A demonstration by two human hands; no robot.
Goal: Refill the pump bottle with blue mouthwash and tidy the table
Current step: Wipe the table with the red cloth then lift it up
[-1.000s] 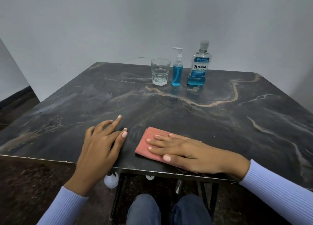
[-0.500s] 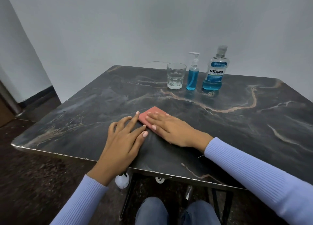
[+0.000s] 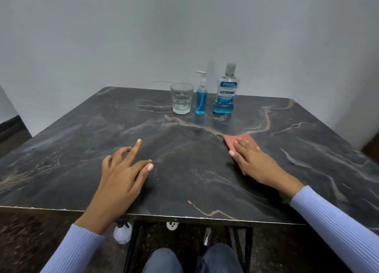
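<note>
A small pump bottle full of blue liquid stands at the far edge of the dark marble table, between an empty glass tumbler on its left and a capped Listerine mouthwash bottle with a little blue liquid on its right. My right hand presses flat on a folded pink cloth right of the table's middle. My left hand rests on the table at the near left, fingers loosely spread, holding nothing.
A grey wall stands right behind the table's far edge. Under the near edge are the black table frame, a small white spray bottle on the floor, and my knees.
My right hand has slid the pink cloth across the table from beside my left hand to the right of the middle. The left hand stays put, its fingers a little more spread.
</note>
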